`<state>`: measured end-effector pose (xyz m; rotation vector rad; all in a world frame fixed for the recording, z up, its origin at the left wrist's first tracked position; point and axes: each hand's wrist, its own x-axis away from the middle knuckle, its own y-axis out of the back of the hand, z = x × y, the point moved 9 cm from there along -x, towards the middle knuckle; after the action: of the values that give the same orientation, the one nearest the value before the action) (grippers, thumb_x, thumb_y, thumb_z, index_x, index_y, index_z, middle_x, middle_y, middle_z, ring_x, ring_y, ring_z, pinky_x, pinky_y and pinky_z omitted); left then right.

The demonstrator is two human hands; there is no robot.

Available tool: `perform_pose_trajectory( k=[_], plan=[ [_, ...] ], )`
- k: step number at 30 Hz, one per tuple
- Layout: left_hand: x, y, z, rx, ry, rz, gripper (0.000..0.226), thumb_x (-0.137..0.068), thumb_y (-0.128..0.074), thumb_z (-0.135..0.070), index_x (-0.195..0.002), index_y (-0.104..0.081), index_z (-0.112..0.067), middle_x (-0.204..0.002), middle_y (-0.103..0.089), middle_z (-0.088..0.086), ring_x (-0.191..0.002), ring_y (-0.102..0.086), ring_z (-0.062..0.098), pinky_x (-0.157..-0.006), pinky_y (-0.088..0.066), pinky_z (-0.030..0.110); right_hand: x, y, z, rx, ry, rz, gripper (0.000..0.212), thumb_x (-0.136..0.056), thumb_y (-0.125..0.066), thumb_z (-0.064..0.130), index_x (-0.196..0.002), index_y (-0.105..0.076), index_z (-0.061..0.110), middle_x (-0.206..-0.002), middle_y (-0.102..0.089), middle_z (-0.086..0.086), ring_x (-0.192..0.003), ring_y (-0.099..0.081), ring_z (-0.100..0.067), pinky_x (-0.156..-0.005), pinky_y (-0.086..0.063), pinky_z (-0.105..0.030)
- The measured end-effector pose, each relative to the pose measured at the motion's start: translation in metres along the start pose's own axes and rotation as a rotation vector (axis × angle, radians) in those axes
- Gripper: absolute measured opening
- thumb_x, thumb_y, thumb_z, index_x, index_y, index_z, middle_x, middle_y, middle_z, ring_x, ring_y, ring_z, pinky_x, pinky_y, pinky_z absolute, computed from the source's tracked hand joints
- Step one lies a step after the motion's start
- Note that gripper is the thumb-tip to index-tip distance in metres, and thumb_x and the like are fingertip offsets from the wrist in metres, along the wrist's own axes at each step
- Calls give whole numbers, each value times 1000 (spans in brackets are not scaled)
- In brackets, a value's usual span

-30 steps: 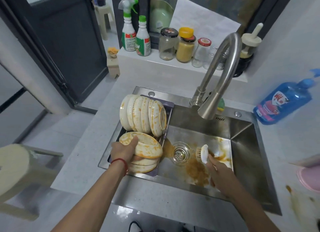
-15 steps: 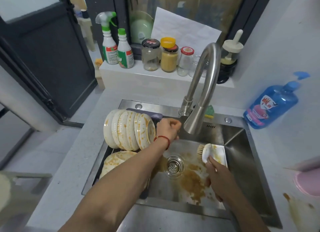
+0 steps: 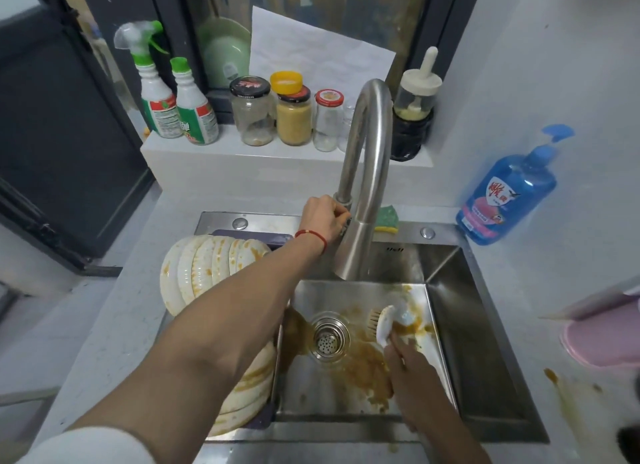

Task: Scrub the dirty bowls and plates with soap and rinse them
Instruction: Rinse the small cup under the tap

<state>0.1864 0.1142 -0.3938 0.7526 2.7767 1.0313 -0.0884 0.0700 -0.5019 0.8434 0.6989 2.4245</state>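
Several dirty white plates (image 3: 204,273) stand on edge in a rack at the sink's left, smeared with orange-brown sauce. More dirty bowls (image 3: 249,391) lie stacked below them, partly hidden by my left forearm. My left hand (image 3: 323,216) reaches across and grips the handle at the base of the steel faucet (image 3: 363,186). My right hand (image 3: 412,377) holds a white scrub brush (image 3: 389,321) low over the sink floor, bristles facing left. The steel sink (image 3: 485,342) is streaked with brown sauce around the drain (image 3: 329,337). No water is visible from the spout.
A blue soap pump bottle (image 3: 509,193) stands on the counter at right. A green-yellow sponge (image 3: 388,218) lies behind the faucet. Spray bottles (image 3: 162,93) and jars (image 3: 273,114) line the back ledge. A pink object (image 3: 609,339) sits at the right edge, with sauce spots nearby.
My left hand let go of the bowl stack and moved up and right to the faucet handle. My right hand with the brush stayed over the sink floor.
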Motion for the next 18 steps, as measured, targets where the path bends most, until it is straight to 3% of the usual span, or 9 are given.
perform_pose_trajectory(
  k=[4, 7, 8, 11, 13, 15, 16, 18],
  plan=[
    [9, -2, 3, 14, 32, 0, 23, -93, -50, 10, -99, -68, 24, -114, -67, 38, -114, -59, 50, -84, -37, 48, 2, -22, 6, -187, -67, 87, 26, -109, -37, 26, -104, -62, 18, -59, -57, 1, -45, -48, -16, -36, -35, -26],
    [16, -10, 27, 112, 126, -19, 26, -96, -49, 6, -91, -71, 20, -94, -68, 40, -86, -66, 35, -69, -35, 36, 1, -45, 9, -511, -198, 204, 24, -108, -40, 24, -103, -61, 13, -65, -60, -7, -40, -37, -17, -36, -28, -21],
    [22, -16, 40, 191, 158, -33, 24, -97, -52, 4, -93, -70, 19, -93, -68, 39, -80, -65, 28, -69, -41, 35, 0, -54, 10, -625, -248, 250, 23, -108, -40, 23, -108, -59, 10, -69, -61, -11, -40, -35, -15, -36, -28, -21],
    [55, -53, 90, 188, 281, 17, 19, -100, -59, -11, -105, -76, -3, -96, -75, 15, -89, -66, 26, -88, -55, 35, -6, -70, 14, -807, -350, 324, 22, -110, -40, 22, -116, -56, 8, -73, -61, -14, -42, -34, -12, -34, -28, -20],
    [96, -99, 127, 323, 505, 201, 20, -101, -58, -23, -91, -71, -11, -85, -67, 8, -78, -62, 25, -80, -56, 34, -13, -72, 16, -762, -355, 325, 23, -109, -40, 23, -117, -57, 8, -74, -64, -13, -42, -36, -11, -35, -29, -21],
    [136, -138, 144, 686, 777, 349, 32, -97, -58, -39, -76, -64, -15, -70, -61, 8, -54, -56, 23, -50, -52, 31, -21, -69, 18, -597, -311, 297, 26, -107, -39, 21, -113, -61, 8, -73, -65, -13, -42, -40, -12, -37, -31, -22],
    [151, -150, 147, 860, 883, 365, 36, -96, -57, -42, -73, -63, -16, -65, -59, 7, -46, -53, 22, -41, -44, 23, -24, -68, 18, -469, -274, 285, 26, -106, -39, 20, -109, -62, 9, -72, -65, -13, -41, -42, -13, -38, -32, -22],
    [156, -163, 147, 1112, 966, 366, 36, -99, -53, -38, -74, -63, -13, -66, -60, 8, -45, -56, 21, -40, -43, 19, -27, -64, 21, -287, -195, 279, 25, -105, -39, 19, -107, -63, 14, -69, -65, -12, -39, -44, -14, -39, -34, -21]
  ],
)
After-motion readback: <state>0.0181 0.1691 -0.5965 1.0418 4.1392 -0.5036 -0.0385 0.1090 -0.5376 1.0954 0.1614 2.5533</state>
